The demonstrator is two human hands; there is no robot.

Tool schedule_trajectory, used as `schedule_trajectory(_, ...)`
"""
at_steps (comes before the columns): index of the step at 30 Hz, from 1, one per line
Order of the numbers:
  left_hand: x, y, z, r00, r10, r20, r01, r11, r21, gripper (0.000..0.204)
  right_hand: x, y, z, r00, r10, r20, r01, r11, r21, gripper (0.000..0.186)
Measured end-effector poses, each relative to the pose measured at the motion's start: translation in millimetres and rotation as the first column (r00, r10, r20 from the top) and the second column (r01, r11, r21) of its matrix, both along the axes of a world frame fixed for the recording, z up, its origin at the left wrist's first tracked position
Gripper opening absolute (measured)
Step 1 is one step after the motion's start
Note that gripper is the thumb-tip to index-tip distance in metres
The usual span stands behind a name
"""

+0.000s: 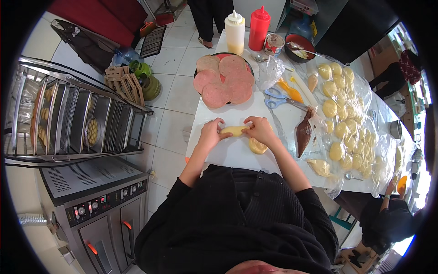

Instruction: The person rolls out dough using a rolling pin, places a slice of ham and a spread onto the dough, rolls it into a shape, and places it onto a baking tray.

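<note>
A short yellow dough roll lies between my two hands over the white table. My left hand pinches its left end between thumb and fingers. On the other end, my right hand has its fingers and thumb closed. A second piece of yellow dough rests on the table beneath my right wrist, which partly covers it. Beyond my hands stands a dark plate heaped with round pink meat slices. Scissors with blue handles lie to the right of the plate.
Dough balls under clear plastic cover the table's right side. A brown-filled piping bag lies nearer. White and red squeeze bottles stand at the far edge. At left are a tray rack and an oven. Other people stand nearby.
</note>
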State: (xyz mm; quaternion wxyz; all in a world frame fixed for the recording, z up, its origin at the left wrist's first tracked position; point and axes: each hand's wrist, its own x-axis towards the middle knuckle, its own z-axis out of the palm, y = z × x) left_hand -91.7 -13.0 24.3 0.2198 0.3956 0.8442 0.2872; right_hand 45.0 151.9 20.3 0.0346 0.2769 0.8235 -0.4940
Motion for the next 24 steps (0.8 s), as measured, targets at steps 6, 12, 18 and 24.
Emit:
schedule_trajectory(6, 4, -12, -15, 0.991, 0.059, 0.118, -0.083, 0.973, 0.214, 0.032, 6, -6, -6, 0.986, -0.033, -0.162, 0.047, 0.995, 0.084, 0.021)
schedule_trajectory(12, 10, -12, -18, 0.964, 0.136, 0.228, -0.204, 0.930, 0.305, 0.036, 14, -3, -15, 0.955, -0.074, -0.288, 0.088, 0.996, 0.035, 0.015)
schedule_trajectory(18, 4, -18, -20, 0.970, 0.077, 0.231, -0.151, 0.934, 0.323, 0.037, 11, -7, -13, 0.945, -0.102, -0.311, 0.107, 0.994, 0.001, 0.017)
schedule_trajectory(24, 10, -18, -24, 0.950, 0.091, 0.299, -0.191, 0.925, 0.329, 0.037, 9, -9, -12, 0.928, -0.110, -0.357, 0.127, 0.992, 0.024, 0.018)
